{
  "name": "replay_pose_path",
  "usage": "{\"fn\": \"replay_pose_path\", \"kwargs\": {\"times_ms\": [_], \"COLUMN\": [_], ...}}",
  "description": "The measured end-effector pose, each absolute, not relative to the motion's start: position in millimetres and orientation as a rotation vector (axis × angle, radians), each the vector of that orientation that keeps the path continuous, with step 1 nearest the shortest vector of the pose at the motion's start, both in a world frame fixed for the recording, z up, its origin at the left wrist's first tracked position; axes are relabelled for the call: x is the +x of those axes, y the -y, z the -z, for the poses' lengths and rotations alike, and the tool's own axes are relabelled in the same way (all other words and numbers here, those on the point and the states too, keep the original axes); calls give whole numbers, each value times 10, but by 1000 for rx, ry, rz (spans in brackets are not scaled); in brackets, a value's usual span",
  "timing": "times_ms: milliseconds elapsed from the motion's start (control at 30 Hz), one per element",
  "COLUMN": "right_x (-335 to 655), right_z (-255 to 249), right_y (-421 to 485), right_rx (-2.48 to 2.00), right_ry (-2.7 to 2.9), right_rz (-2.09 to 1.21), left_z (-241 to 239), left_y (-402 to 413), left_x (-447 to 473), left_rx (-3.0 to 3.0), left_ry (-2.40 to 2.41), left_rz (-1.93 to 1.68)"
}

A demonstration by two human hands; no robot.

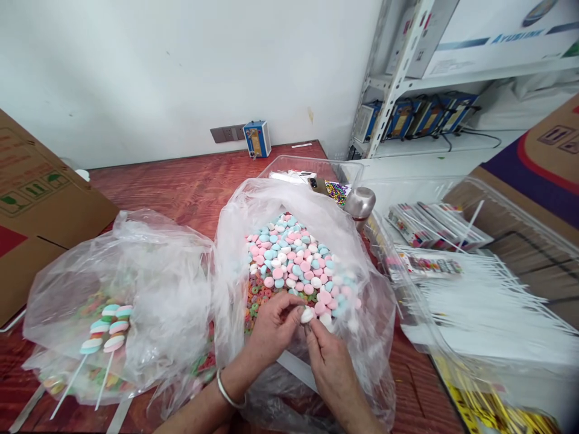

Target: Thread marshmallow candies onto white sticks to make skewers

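Observation:
A white marshmallow (307,314) is pinched between the fingertips of my left hand (275,322) and my right hand (332,360). Both hands are closed and meet over the front of an open clear plastic bag (233,235). Inside the bag lie many pink, blue and white marshmallows (294,256), with colourful gummy rings (257,295) at the left and beneath them. Whether a stick is hidden behind my fingers I cannot tell. To the left, two marshmallow skewers (100,328) on white sticks rest on another plastic bag (172,289), which also holds gummy rings.
Cardboard boxes stand at the left (49,199) and right (543,163). A clear bin (416,301) beside me holds white sticks (479,301) and printed packets (434,223). A metal flask (360,204) and a phone (318,185) are behind the bag. Gold ties (493,410) lie lower right.

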State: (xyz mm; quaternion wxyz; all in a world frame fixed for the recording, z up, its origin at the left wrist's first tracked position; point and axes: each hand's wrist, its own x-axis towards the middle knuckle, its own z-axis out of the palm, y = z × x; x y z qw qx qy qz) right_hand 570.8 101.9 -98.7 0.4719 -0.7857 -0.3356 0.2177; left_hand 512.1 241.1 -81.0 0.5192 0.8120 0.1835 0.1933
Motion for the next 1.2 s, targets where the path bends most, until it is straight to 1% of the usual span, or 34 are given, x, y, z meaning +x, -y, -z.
{"fn": "replay_pose_path", "kwargs": {"times_ms": [100,200,300,400,533,733,833,933,1000,1100,1200], "right_x": [5714,5711,5712,5717,5719,5726,5721,5710,5707,5713,5722], "right_z": [974,964,951,950,989,1049,1041,1048,1070,1101,1090], "right_y": [-1091,-1183,-1212,-1174,-1113,-1070,-1076,-1094,-1107,-1122,-1125], "right_rx": [-1781,-1490,-1278,-1252,-1278,-1297,-1301,-1289,-1287,-1290,-1294], "right_ry": [625,255,78,81,96,110,114,124,129,136,140], "right_rz": [-652,-954,-1096,-1074,-1058,-1024,-1025,-1048,-1057,-1063,-1060], "left_z": [826,836,843,873,902,673,607,658,707,735,711], "left_y": [-2333,-2388,-2595,-2832,-2978,-3072,-3220,-3328,-3336,-3274,-3190], "left_x": [5098,5087,5130,5213,5287,5326,5422,5524,5553,5522,5446], "left_rx": [2034,2143,2359,2561,2622,2249,2058,1966,2048,2267,2412], "left_ry": [-450,-420,-466,-550,-527,-648,-755,-816,-822,-710,-510], "left_rz": [-500,-525,-680,-799,-770,-885,-672,-493,-558,-756,-746]}}
